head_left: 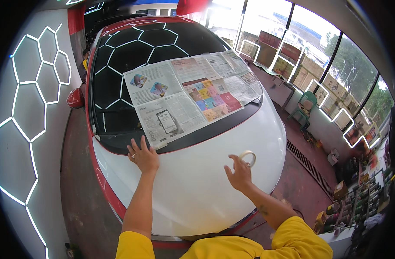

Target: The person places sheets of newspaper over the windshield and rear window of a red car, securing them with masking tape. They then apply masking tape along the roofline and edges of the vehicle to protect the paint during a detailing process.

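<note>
A sheet of newspaper [186, 93] lies over the lower part of the car's dark windshield [119, 64], its near edge by the top of the white hood [193, 181]. At the sheet's near left corner is my left hand [144, 156], palm down with fingers spread and nothing held; whether the fingertips press the paper is hard to tell. Over the hood's right half, my right hand [240, 173] holds a roll of pale masking tape [252, 159] at its fingers, which partly hide the ring. A small strip of tape [161, 147] seems to sit at the paper's corner.
A red side mirror [75, 98] sticks out on the left, near a wall with glowing hexagon lights [31, 82]. To the right are a floor drain grate [310, 168], a green chair [304, 108] and a bench crowded with bottles [357, 203].
</note>
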Motion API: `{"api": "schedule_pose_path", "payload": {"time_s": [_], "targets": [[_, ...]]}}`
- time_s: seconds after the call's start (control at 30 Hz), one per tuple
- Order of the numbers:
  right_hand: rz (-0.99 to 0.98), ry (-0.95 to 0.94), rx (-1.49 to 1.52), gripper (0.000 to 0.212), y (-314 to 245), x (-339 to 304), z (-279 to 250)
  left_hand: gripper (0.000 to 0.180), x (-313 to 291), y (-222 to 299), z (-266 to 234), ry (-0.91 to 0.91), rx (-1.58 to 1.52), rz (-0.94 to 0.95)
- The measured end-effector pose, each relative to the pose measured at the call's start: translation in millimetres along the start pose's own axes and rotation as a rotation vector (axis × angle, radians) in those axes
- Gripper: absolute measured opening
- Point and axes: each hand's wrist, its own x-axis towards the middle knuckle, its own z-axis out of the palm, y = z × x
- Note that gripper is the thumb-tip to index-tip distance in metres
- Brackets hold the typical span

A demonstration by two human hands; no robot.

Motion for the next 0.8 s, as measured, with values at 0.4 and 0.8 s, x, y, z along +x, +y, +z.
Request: {"api": "schedule_pose_path", "payload": {"time_s": [0.4,0.8], "targets": [[1.507,-0.066,-0.359,0.077,321.2,-549.6,-31.6,0.092,-54.5,42.4,29.0,-0.209,0.431,0.446],[0.987,-0.289,-0.048,0.048,460.8,-383.7,-0.3,0.099,-59.4,70.0,34.8,-0.138,0.527,0.001]]}}
